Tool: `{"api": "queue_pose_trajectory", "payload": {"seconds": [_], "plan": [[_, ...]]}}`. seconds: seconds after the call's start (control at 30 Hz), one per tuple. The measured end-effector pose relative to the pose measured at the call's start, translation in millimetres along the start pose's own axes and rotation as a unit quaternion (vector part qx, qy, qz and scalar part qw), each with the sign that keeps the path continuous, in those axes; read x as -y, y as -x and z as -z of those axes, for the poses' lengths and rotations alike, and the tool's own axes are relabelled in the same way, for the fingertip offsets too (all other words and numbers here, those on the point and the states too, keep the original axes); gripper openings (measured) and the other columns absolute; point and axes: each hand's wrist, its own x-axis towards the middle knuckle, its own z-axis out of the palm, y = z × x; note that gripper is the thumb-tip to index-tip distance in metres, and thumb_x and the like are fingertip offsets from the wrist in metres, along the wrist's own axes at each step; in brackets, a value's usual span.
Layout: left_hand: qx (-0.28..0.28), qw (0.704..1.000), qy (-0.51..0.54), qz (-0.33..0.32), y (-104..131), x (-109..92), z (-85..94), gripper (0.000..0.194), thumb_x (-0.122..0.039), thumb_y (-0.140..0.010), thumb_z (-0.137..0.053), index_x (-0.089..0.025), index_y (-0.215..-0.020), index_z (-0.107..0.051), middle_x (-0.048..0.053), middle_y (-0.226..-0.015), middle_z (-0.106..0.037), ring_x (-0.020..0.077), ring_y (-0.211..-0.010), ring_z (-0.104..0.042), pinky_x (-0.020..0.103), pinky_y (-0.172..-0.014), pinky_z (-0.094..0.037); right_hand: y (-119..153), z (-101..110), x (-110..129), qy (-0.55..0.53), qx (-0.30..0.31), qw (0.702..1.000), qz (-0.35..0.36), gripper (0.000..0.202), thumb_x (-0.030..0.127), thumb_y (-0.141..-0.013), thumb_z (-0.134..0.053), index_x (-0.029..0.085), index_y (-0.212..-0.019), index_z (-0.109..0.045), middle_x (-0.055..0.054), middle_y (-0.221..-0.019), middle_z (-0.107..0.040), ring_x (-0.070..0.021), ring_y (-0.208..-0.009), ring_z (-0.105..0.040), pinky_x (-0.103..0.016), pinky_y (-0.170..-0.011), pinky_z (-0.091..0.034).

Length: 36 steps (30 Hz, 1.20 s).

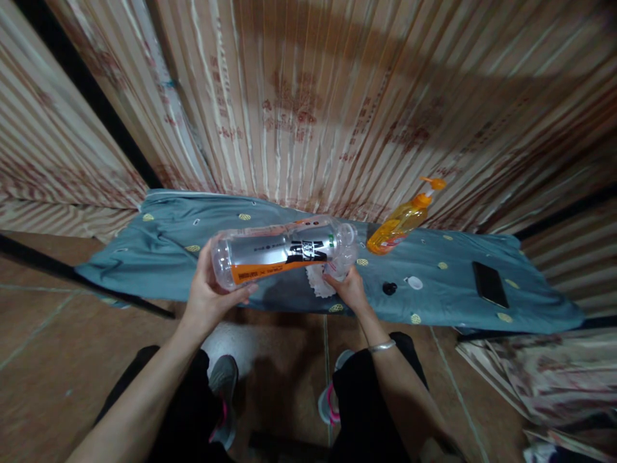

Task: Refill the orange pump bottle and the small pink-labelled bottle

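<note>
My left hand [208,283] is wrapped round the base of a large clear plastic bottle [284,251] with a silver, black and orange label. The bottle lies nearly level above the table, its neck pointing right. Close under that neck, my right hand [351,288] is closed on a clear plastic thing [344,260] whose kind I cannot make out. Beside the right thumb is a white piece with a scalloped edge [320,281], perhaps cloth or paper; whether the hand grips it too is unclear.
A narrow table with a blue-green cloth [270,297] stands before a striped curtain [299,96]. On it, to the right, are an orange pump bottle [399,225], a black cap [389,288], a white round piece [414,282] and a dark phone [490,284]. Dark poles stand at both sides.
</note>
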Motion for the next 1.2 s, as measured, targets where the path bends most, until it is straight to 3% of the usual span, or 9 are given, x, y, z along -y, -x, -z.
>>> {"api": "queue_pose_trajectory", "payload": {"seconds": [0.23, 0.33, 0.47, 0.83, 1.0, 1.2], "plan": [[0.015, 0.999, 0.019, 0.021, 2, 3, -0.5, 0.111, -0.018, -0.043, -0.095, -0.03, -0.144, -0.051, 0.015, -0.148, -0.054, 0.0062, -0.057, -0.056, 0.018, -0.034, -0.044, 1, 3, 5, 0.004, 0.013, 1.0, -0.01, 0.063, 0.043, -0.071, -0.085, 0.02, -0.126, -0.063, -0.012, -0.112, -0.08, -0.0347, -0.103, -0.077, -0.045, -0.086, -0.061], [0.021, 0.999, 0.032, 0.032, 3, 4, -2.4, 0.105, -0.019, -0.042, -0.097, -0.025, -0.136, -0.053, 0.009, -0.12, -0.068, 0.0061, -0.051, -0.053, 0.018, -0.034, -0.042, 1, 3, 6, 0.008, 0.012, 1.0, -0.011, 0.063, 0.041, -0.07, -0.086, 0.021, -0.126, -0.063, -0.011, -0.113, -0.08, -0.0339, -0.105, -0.077, -0.043, -0.088, -0.061], [0.032, 0.998, 0.038, 0.036, 2, 7, -3.6, 0.09, -0.024, -0.043, -0.098, -0.022, -0.122, -0.055, -0.002, -0.087, -0.068, 0.0067, -0.046, -0.051, 0.017, -0.035, -0.041, 0, 3, 5, 0.009, 0.013, 1.0, -0.017, 0.064, 0.042, -0.07, -0.085, 0.022, -0.126, -0.063, -0.01, -0.114, -0.081, -0.0334, -0.105, -0.077, -0.043, -0.088, -0.06], [0.034, 0.999, 0.015, 0.02, -1, 6, 1.3, 0.078, -0.019, -0.041, -0.097, -0.02, -0.108, -0.057, -0.002, -0.08, -0.067, 0.015, -0.055, -0.061, 0.021, -0.038, -0.043, 0, 3, 7, -0.006, 0.011, 1.0, -0.002, 0.062, 0.044, -0.068, -0.085, 0.021, -0.122, -0.065, -0.013, -0.114, -0.081, -0.0359, -0.105, -0.077, -0.047, -0.088, -0.061], [0.033, 0.998, 0.027, 0.045, 1, 1, -0.3, 0.068, -0.017, -0.041, -0.095, -0.02, -0.097, -0.056, -0.005, -0.07, -0.066, 0.0105, -0.046, -0.052, 0.022, -0.038, -0.043, 0, 3, 7, -0.016, 0.015, 1.0, -0.004, 0.066, 0.047, -0.068, -0.084, 0.021, -0.125, -0.064, -0.011, -0.114, -0.081, -0.034, -0.104, -0.077, -0.044, -0.089, -0.06], [0.02, 0.998, 0.052, 0.043, 0, -1, -2.8, 0.071, -0.013, -0.039, -0.094, -0.02, -0.097, -0.055, -0.006, -0.067, -0.065, 0.0097, -0.044, -0.05, 0.02, -0.035, -0.039, 0, 3, 6, -0.014, 0.012, 1.0, -0.006, 0.065, 0.046, -0.068, -0.085, 0.021, -0.123, -0.064, -0.011, -0.112, -0.082, -0.033, -0.104, -0.078, -0.042, -0.088, -0.061]]}}
